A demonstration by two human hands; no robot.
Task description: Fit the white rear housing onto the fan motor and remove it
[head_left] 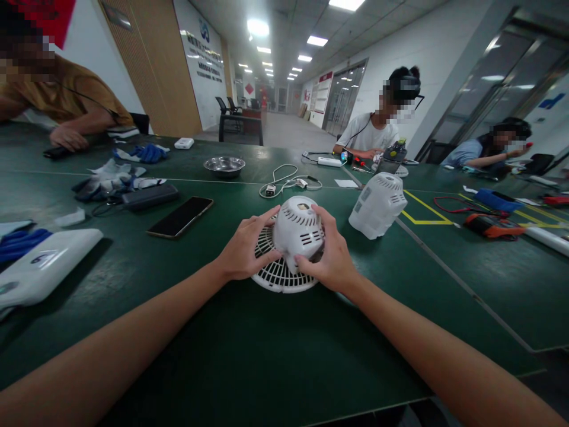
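Observation:
Between my two hands is a white plastic motor housing (299,228) with vent slots and an opening at its top. It sits over a round white fan grille (282,281) lying on the green table. My left hand (249,246) grips the housing from the left, thumb low on its front. On the other side my right hand (332,252) wraps around it, thumb near the lower front edge. Farther right stands another white plastic housing (377,204), touched by neither hand. A white cable with a plug (270,190) lies just beyond the grille.
A phone (181,217), a dark pouch (150,197), gloves (106,181) and a white device (51,264) lie to the left. Behind is a metal bowl (224,166). An orange multimeter (492,225) lies right. Several people sit around the table (267,356).

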